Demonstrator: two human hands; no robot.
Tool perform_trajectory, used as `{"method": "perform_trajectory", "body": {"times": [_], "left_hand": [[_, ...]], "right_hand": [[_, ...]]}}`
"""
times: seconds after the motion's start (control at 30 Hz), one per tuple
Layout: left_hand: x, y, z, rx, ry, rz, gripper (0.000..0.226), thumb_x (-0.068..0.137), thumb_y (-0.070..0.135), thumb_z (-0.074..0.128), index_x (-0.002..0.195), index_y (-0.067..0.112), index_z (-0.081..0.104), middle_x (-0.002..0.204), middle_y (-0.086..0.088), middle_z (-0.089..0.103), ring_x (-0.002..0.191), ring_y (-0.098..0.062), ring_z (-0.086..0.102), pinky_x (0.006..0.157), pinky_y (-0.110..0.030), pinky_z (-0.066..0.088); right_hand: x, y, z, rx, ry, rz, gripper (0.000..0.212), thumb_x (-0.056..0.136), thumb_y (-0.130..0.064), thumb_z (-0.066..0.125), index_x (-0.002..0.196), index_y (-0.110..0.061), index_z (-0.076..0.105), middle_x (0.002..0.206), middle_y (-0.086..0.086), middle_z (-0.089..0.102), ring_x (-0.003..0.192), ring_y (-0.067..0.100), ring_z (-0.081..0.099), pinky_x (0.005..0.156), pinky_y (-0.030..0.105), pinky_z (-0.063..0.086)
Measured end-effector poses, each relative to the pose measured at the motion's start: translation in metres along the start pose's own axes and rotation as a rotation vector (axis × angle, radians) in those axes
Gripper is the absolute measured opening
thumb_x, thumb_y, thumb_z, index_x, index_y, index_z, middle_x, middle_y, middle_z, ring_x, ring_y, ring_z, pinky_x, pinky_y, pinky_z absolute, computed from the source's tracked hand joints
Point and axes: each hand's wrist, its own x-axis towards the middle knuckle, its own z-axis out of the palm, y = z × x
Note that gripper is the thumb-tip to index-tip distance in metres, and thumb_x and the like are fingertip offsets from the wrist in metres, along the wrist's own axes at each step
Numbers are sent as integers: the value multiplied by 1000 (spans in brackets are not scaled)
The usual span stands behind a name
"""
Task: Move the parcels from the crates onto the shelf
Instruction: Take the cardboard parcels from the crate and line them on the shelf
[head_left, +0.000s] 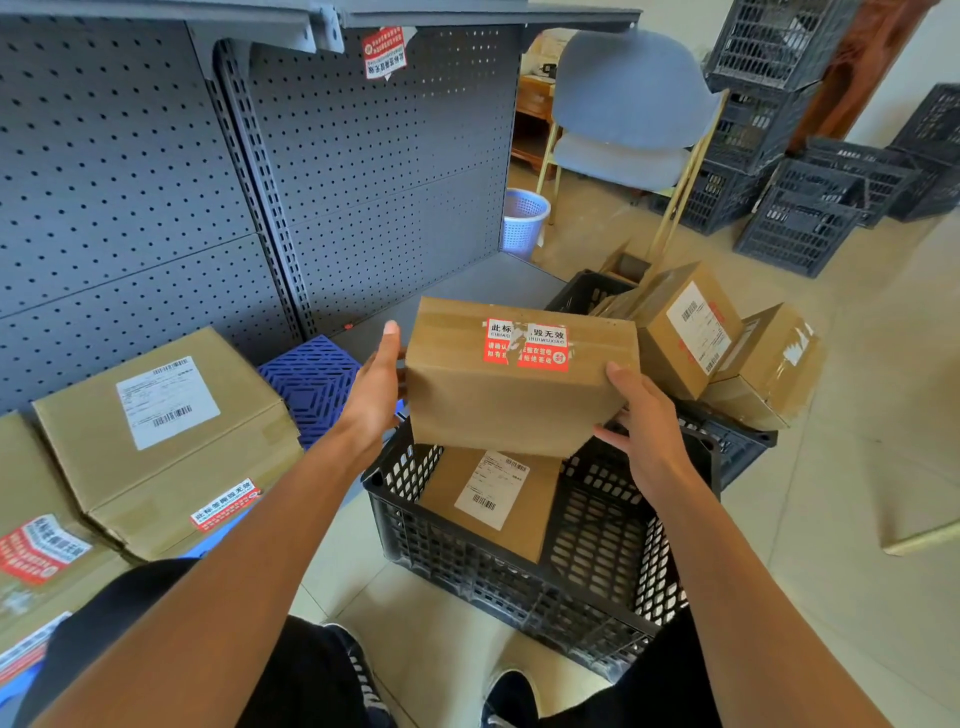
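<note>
Head camera looks forward and down, close over the crate (519, 561).

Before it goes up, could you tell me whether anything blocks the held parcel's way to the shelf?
Nothing visible does: the parcel, held between left hand and right hand, faces bare shelf board just behind it.

A grey metal shelf (467, 291) with a pegboard back holds taped cardboard parcels (161, 436) at the near left on blue plastic mats (311, 384). On the tiled floor (831, 571) to the right stands a black crate (519, 571).
</note>
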Motion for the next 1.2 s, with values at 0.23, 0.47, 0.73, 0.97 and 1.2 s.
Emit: {"method": "perform_trajectory", "body": {"times": [0.23, 0.47, 0.73, 0.97, 1.2], "left_hand": [[-2, 3, -3, -79, -62, -83, 63, 93, 79, 33, 131, 35, 56, 124, 0, 66, 115, -21, 63, 74, -45, 58], [-6, 4, -4, -82, -128, -152, 57, 92, 76, 41, 115, 31, 65, 119, -6, 67, 107, -29, 69, 81, -56, 60], [-6, 2, -6, -190, -270, -203, 32, 97, 43, 56, 111, 16, 64, 116, -11, 65, 96, -33, 71, 81, -55, 59], [-12, -2, 6, -301, -212, -125, 59, 96, 30, 62, 152, 35, 42, 146, -3, 52, 114, -31, 62, 73, -49, 59], [-21, -13, 34, -318, -84, -22, 55, 93, 18, 67, 144, 34, 54, 132, 6, 65, 111, -21, 63, 88, -61, 56]], "right_hand": [[6, 2, -10, 39, -88, -123, 48, 100, -22, 58, 146, -32, 48, 136, -7, 62, 129, 15, 54, 106, 44, 46], [3, 0, -12, 32, -120, -157, 63, 82, -24, 63, 143, -25, 48, 134, -2, 62, 128, 17, 55, 108, 44, 45], [9, 6, -18, 38, -90, -181, 57, 88, -15, 55, 144, -25, 51, 132, -1, 64, 127, 17, 57, 110, 50, 46], [10, 23, -6, -141, -33, -170, 74, 100, -30, 61, 160, -39, 18, 157, -5, 39, 142, 18, 42, 112, 56, 42], [-4, 20, 42, -40, 82, -89, 105, 91, -48, 69, 158, -45, -12, 167, -10, -21, 152, 31, 22, 103, 56, 51]]}}
